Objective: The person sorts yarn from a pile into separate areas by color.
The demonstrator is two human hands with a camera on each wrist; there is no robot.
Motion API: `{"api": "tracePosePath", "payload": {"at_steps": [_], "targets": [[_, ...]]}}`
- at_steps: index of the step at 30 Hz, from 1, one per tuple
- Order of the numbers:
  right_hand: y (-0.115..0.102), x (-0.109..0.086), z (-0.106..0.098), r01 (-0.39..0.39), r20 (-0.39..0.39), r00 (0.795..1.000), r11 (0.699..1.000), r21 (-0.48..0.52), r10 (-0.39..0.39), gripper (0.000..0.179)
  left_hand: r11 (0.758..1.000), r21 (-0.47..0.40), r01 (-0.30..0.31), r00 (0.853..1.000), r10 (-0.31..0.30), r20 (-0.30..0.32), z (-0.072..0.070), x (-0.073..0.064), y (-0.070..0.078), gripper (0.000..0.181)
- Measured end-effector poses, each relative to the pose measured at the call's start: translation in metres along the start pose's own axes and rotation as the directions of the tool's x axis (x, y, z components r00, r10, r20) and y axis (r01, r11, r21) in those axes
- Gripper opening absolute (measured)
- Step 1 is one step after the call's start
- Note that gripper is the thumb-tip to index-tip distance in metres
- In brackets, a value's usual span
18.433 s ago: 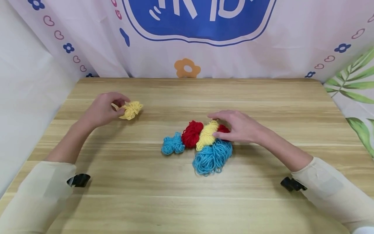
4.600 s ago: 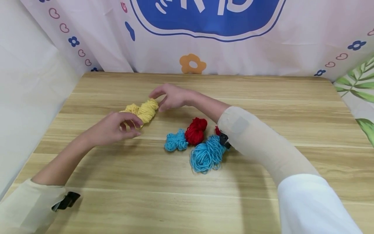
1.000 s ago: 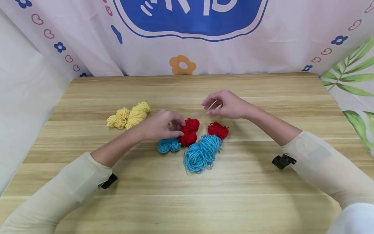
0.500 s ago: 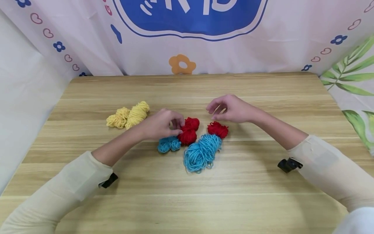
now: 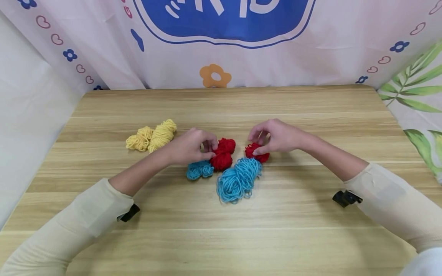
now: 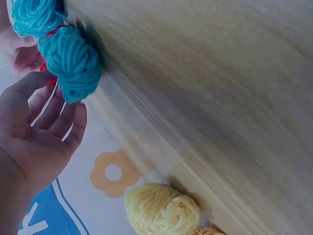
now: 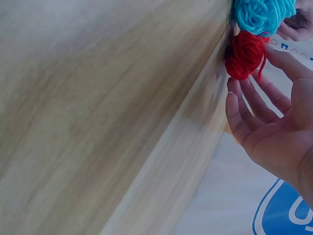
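My left hand (image 5: 190, 147) is at the left side of a red skein of yarn (image 5: 223, 158), thumb and fingertips curled against it. Just below that hand lies a small blue skein (image 5: 200, 170), which hides much of the red one in the left wrist view. My right hand (image 5: 279, 136) is over a smaller red skein (image 5: 254, 150), its thumb (image 7: 288, 61) on the near side and the fingers behind. Between the two hands, a large blue skein (image 5: 239, 180) lies against the smaller red skein's lower edge.
Two yellow skeins lie side by side left of the left forearm's reach: a small one (image 5: 139, 138) and a larger one (image 5: 163, 135). All the yarn is on a wooden table (image 5: 221, 245). A printed white curtain (image 5: 172, 65) hangs behind its back edge.
Earlier, the large yellow skein left the group and joined the small yellow one. My left hand then came to the red skein. Over the last second my right hand lowered onto the smaller red one.
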State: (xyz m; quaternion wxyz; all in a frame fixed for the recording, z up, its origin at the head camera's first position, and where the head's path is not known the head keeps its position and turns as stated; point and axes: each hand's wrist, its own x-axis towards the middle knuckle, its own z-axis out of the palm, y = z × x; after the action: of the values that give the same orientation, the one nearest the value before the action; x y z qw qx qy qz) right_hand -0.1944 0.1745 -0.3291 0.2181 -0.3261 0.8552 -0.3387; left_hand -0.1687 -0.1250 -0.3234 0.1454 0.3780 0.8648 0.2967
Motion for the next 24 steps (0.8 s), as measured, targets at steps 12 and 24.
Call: {"api": "tracePosePath", "payload": {"at_steps": [12,24], "targets": [[0.0006,0.0008,0.0046,-0.024,0.037,0.999,0.998,-0.051,0.026,0.028,1.000,-0.004,-0.002,1.000,0.002,-0.003,0.0007,0.0005,0.0001,0.006],[-0.0010,0.0013,0.0055,-0.026,0.057,0.998,0.998,-0.054,0.030,0.023,1.000,0.005,0.006,1.000,-0.006,0.004,0.0004,0.0017,-0.0002,0.005]]}}
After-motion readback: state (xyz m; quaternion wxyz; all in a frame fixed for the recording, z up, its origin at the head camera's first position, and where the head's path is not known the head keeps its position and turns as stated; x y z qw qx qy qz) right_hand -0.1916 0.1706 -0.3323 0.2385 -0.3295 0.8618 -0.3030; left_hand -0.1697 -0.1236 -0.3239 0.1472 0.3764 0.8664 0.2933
